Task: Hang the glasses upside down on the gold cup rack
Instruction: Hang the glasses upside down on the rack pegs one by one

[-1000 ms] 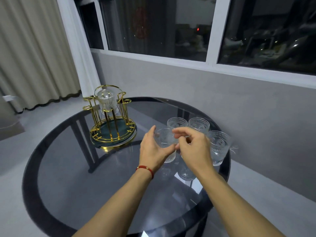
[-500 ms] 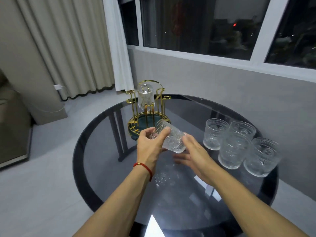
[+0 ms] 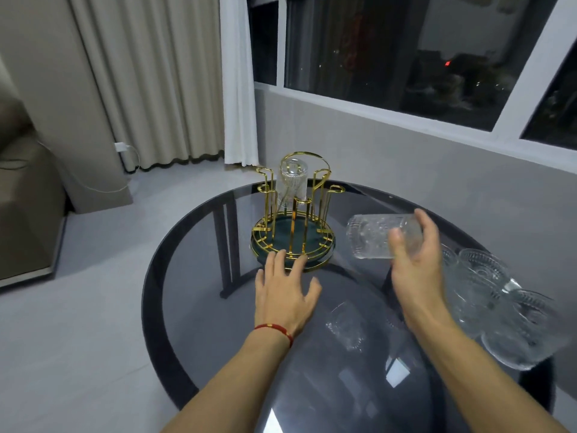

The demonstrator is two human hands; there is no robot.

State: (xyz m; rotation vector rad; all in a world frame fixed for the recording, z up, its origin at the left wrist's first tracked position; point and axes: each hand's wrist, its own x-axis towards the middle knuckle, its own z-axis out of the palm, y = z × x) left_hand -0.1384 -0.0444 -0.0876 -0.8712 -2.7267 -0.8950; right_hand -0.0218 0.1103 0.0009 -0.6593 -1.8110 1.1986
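A: What are the hands doing?

B: The right hand is wrapped around an embossed clear glass, lifted off the table and tipped onto its side, one end pointing left toward the rack. Thumb in front, fingers behind; the grip is closed on it.

A: And the left hand?

B: The left hand holds nothing. Fingers spread, palm down, fingertips reaching the near rim of the gold cup rack. Whether they actually touch the rim I cannot tell. A red string bracelet sits on that wrist.

A: Where does the rack stand?

B: On the far left part of the round dark glass table, upright, with gold pegs rising from a green round base. One upside-down glass already hangs on a rear peg, under the looped handle.

A: Other glasses?

B: A cluster of waiting glasses stands at the table's right edge, just beyond the right wrist, blurred, so I can't count them. Behind the table are beige curtains and a dark window.
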